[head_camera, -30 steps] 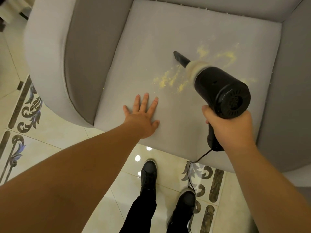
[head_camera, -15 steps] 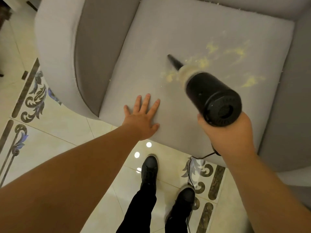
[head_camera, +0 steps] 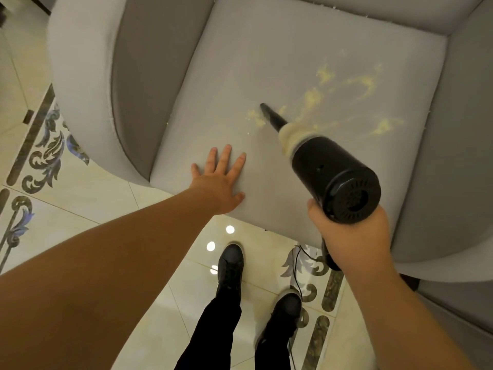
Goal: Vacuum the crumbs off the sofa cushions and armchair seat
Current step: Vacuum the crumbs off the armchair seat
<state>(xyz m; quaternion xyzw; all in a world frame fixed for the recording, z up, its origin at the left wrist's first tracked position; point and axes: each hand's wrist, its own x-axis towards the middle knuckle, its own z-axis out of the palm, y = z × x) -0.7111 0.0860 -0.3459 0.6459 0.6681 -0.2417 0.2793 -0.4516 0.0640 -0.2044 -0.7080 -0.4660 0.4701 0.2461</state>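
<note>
Crumbs (head_camera: 314,98): yellow, strewn in patches and streaks over the middle and right of the seat; densest near the nozzle tip, thinner toward the right armrest.
Armchair seat (head_camera: 266,54): grey fabric cushion, flat, bare at its front-left part.
Handheld vacuum (head_camera: 336,180): black barrel, pale collection cup behind a slim black nozzle (head_camera: 270,116); tip down at the left edge of the crumb patch, touching or just above the fabric, cannot tell which.
Right hand (head_camera: 352,236): wrapped tight round the vacuum's grip, below the barrel.
Left hand (head_camera: 218,180): flat, fingers spread straight, palm pressed on the front of the cushion; holding nothing, near the nozzle but apart from it.
Cord (head_camera: 296,268): thin, hanging from the grip to the floor beside the shoes (head_camera: 232,263).
Floor (head_camera: 66,209): glossy cream tile with dark scroll borders.
Step in hand, judged: working the near-left crumbs.
Doing it well: slow overlapping passes, tip kept low against the fabric, sweeping rightward through each streak; left palm kept firm to hold the fabric taut; seams at the back edge checked last.
</note>
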